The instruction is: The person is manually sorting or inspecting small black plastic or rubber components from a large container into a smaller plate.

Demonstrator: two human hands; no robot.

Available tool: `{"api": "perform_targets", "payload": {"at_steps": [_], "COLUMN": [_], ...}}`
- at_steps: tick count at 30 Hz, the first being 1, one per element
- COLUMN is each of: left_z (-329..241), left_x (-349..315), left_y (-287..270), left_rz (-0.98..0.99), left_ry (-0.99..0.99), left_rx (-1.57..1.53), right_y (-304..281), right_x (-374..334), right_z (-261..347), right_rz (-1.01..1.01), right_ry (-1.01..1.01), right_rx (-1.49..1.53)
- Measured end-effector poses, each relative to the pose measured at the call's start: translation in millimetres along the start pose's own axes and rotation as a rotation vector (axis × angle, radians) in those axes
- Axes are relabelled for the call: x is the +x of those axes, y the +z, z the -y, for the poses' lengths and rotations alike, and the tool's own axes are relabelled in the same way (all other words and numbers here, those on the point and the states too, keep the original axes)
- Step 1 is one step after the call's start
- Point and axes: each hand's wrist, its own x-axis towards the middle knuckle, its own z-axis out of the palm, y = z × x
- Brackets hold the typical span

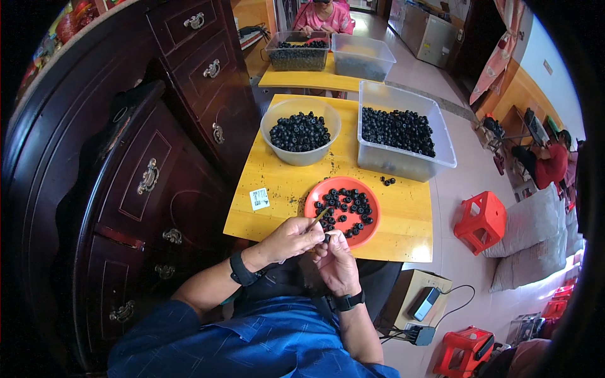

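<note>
My left hand [291, 239] is closed around a thin yellowish-brown stick-like tool [320, 217], whose upper end points over the plate; its exact kind does not show. Close against it, my right hand [339, 263] pinches a small black ring-shaped part [327, 239] between thumb and fingers. Both hands meet at the near edge of a round red plate [375, 225]. Many loose black parts [341, 218] of the same look are spread over that plate, some showing a hole in the middle. My fingers partly hide the part I hold.
Behind the plate, a round translucent tub [268, 129] and a rectangular clear bin [442, 148] hold black parts on the yellow table [403, 230]. A white label [259, 199] lies left. Across, a person [340, 19] sits behind more bins. Dark drawers [135, 208] stand left; a red stool [480, 222] right.
</note>
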Motion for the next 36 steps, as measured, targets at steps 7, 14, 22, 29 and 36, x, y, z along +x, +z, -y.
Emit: {"api": "perform_targets", "payload": {"at_steps": [7, 14, 22, 29, 36], "left_z": [-13, -19, -86, 4, 36], "left_x": [2, 25, 82, 61, 68], "left_y": [14, -32, -81, -80, -69], "left_rz": [-0.073, -0.079, -0.606, -0.454, -0.468], "left_ry": [0.230, 0.135, 0.413, 0.185, 0.071], "left_rx": [0.378, 0.838, 0.947, 1.046, 1.017], "right_y": [-1, 11, 17, -16, -20], "right_x": [6, 0, 16, 35, 42], "right_z": [3, 20, 42, 31, 30], "right_rz": [-0.048, -0.169, -0.077, -0.133, -0.094], "right_ry": [-0.114, -0.181, -0.696, -0.540, -0.533], "right_rx": [-0.205, -0.746, -2.113, -2.347, -2.383]}}
